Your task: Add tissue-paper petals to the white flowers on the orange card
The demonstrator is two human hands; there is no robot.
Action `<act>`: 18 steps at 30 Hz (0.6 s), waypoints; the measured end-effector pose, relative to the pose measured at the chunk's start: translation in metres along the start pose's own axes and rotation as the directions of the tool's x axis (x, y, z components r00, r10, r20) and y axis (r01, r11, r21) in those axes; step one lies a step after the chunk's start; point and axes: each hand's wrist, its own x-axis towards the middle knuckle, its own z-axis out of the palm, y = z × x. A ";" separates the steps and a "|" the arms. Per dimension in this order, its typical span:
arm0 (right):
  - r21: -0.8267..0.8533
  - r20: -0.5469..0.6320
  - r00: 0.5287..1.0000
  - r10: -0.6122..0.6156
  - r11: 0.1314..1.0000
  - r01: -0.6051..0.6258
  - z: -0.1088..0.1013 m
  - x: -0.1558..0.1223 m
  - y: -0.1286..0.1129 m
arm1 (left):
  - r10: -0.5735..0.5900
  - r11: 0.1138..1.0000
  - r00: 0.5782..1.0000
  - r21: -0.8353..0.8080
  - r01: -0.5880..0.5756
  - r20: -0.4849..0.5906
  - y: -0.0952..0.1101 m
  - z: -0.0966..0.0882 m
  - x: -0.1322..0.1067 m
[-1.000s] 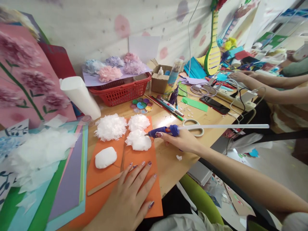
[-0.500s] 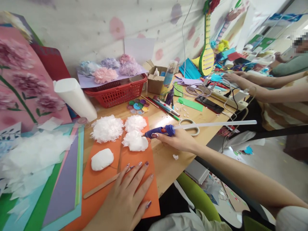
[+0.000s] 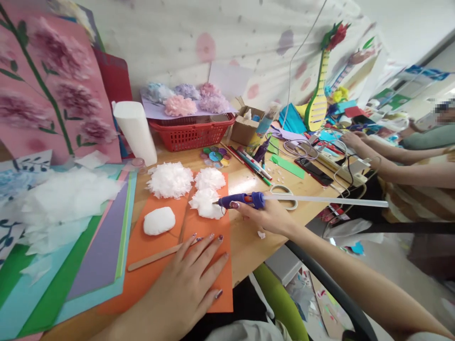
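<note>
My right hand (image 3: 267,217) is closed round a blue glue gun (image 3: 241,201) with a long clear glue stick (image 3: 327,201) jutting to the right. Its nozzle touches a white tissue flower (image 3: 206,203) on the orange paper (image 3: 202,227). My left hand (image 3: 185,289) lies flat with fingers spread on the orange paper's near part, next to a wooden stick (image 3: 154,256). Two more white tissue flowers (image 3: 169,180) (image 3: 210,178) and a white cotton lump (image 3: 159,220) rest further up the sheet.
Coloured paper sheets (image 3: 88,255) and white tissue (image 3: 60,199) lie left. Behind stand a white paper roll (image 3: 135,132), red basket (image 3: 192,132), paint palette (image 3: 213,156), pens (image 3: 254,166), scissors (image 3: 286,194) and a phone (image 3: 318,171). Another person's arms (image 3: 394,163) work at right.
The view has shifted slightly. The glue gun's nozzle has moved a little closer into the white flower. My left hand stays flat on the orange paper.
</note>
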 end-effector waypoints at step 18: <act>-0.071 0.023 0.999 -0.042 0.997 0.043 0.011 0.004 -0.025 | -0.073 0.995 0.992 -0.079 0.065 -0.099 0.002 0.000 0.004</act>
